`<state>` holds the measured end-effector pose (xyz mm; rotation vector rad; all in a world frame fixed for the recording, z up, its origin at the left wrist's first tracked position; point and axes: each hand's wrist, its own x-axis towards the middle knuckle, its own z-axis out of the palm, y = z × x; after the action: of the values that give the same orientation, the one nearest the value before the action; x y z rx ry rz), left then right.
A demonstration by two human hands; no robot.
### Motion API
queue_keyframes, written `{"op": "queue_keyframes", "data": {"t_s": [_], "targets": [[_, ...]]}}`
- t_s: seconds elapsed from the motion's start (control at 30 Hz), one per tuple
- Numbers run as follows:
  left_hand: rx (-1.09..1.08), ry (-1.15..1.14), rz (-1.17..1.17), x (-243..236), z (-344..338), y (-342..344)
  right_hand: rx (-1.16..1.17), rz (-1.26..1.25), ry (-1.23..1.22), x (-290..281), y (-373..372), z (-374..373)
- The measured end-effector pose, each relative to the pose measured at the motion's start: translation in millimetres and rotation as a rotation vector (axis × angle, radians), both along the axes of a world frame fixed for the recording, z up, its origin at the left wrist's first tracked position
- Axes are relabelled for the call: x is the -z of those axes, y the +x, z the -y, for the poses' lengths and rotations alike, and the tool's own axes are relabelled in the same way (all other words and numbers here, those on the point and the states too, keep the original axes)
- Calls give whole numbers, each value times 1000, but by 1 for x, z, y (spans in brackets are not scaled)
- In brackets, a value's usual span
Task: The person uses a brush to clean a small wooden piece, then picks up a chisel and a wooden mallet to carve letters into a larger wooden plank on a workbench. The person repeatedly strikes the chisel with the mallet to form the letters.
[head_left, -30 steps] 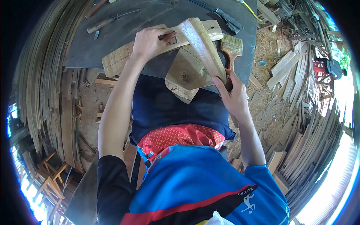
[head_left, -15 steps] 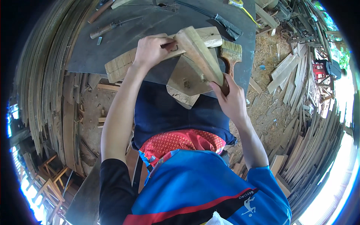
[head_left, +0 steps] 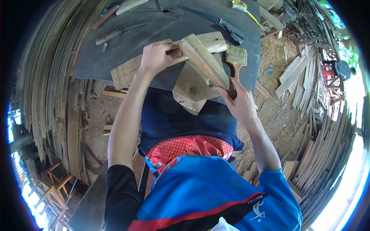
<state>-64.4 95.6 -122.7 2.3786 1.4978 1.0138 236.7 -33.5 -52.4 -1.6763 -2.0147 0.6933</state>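
Note:
Across the near part of the dark table lies a curved wooden piece with pencil lines and a small dark notch. My left hand is closed on its middle, fingers curled beside the notch. My right hand is wrapped round the near end of a thick, squared wooden block. The block slants away to the left, its far end over the curved piece; whether they touch I cannot tell. Beneath the block, a flat angular wooden board sticks out past the table edge above my lap.
A wide paintbrush lies right of the block. Farther back on the table are a wooden-handled tool, a handsaw-like dark tool and a yellow tape measure. Stacked planks line the left side; scraps litter the right floor.
The view has shifted slightly, with the table lower in the picture. Both hands keep their holds. The block's far end sits a touch lower against the curved piece.

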Motion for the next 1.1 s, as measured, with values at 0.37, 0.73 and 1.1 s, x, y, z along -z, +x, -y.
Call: {"op": "queue_keyframes", "data": {"t_s": [0.37, 0.73, 1.1], "targets": [[-4, -142, 109, -5, -7, -6, 156, -250, -170, 10, -4, 7], [12, -136, -3, -4, -5, -2, 105, -195, -198, 9, -5, 7], [-18, -134, 5, -5, 0, 1, 69, -234, -26, -5, -12, -6]]}}
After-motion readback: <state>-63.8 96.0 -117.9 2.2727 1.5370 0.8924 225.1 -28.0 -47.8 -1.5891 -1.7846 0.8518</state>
